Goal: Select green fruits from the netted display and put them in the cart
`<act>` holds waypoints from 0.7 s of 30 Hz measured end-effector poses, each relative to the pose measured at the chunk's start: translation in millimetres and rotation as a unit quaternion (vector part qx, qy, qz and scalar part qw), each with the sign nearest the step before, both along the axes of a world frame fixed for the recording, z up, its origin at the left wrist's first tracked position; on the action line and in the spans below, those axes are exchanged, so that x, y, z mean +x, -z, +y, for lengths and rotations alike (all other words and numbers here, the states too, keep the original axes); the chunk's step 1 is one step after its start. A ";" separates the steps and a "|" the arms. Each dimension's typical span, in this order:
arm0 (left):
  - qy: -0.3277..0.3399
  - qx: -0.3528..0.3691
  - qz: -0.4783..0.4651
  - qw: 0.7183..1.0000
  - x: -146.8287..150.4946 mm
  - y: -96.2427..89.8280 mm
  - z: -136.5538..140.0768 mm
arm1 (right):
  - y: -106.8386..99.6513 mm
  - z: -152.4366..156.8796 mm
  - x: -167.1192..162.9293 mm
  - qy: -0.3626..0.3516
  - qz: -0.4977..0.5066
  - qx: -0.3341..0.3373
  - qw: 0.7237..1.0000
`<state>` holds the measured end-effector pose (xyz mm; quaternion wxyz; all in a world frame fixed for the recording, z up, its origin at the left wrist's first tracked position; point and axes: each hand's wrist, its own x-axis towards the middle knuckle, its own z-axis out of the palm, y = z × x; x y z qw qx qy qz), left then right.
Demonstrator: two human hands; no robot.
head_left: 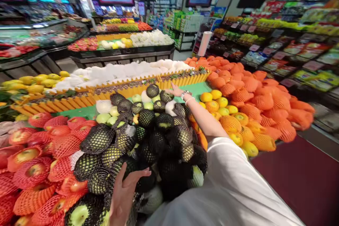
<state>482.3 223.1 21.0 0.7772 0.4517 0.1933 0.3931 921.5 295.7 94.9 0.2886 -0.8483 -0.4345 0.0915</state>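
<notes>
My right arm reaches far across the display, and my right hand (177,91) is stretched out with its fingers apart. It is beside a fruit in a black foam net (166,96) at the back of the pile; whether it touches that fruit I cannot tell. Low in the view, my left hand (125,189) is raised over the pile, thumb and fingers spread, holding nothing. Under and around it lie green fruits in black foam nets (111,157). A few bare pale green fruits (103,117) and a white-netted one (103,106) sit farther back.
Red-netted apples (33,169) lie to the left. Yellow-orange fruits (222,102) and orange-netted fruits (261,95) are heaped to the right. A low yellow picket divider (127,89) runs behind, with white-wrapped produce (119,72) beyond. A white roll (204,43) stands upright at the back.
</notes>
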 end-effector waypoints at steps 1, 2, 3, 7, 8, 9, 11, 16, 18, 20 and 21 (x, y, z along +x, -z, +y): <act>0.012 0.014 0.002 1.000 1.0 -1.2 -0.2 | -4.2 -16.8 7.1 0.006 0.004 0.008 1.000; 0.023 0.027 0.007 0.999 2.7 -2.8 -0.9 | -7.8 -39.2 14.4 0.012 0.007 0.018 1.000; 0.032 0.038 0.019 0.999 5.3 -4.5 -2.1 | -10.5 -67.6 21.2 0.008 0.005 0.039 0.999; 0.106 0.085 0.065 0.989 23.8 -5.1 -9.0 | -4.7 -233.8 26.7 -0.023 -0.025 0.220 0.975; 0.148 0.100 0.065 0.982 29.5 -2.1 -10.5 | 3.4 -282.6 19.8 0.005 -0.031 0.250 0.968; 0.192 0.116 0.061 0.973 35.1 2.1 -11.8 | 15.2 -331.1 9.4 0.052 -0.038 0.281 0.958; 0.271 0.144 0.062 0.950 45.9 12.0 -14.1 | 50.6 -421.7 -21.4 0.176 -0.057 0.338 0.923; 0.369 0.236 0.176 0.882 76.6 24.6 -23.9 | 174.9 -570.9 -141.2 0.483 -0.068 0.335 0.806; 0.395 0.305 0.222 0.837 94.6 24.2 -31.8 | 217.4 -598.6 -193.7 0.564 -0.050 0.288 0.772; 0.438 0.365 0.269 0.777 114.2 25.5 -42.7 | 250.6 -612.6 -236.9 0.628 0.000 0.220 0.747; 0.457 0.387 0.293 0.745 123.3 27.5 -49.0 | 264.7 -615.6 -252.6 0.667 0.040 0.163 0.726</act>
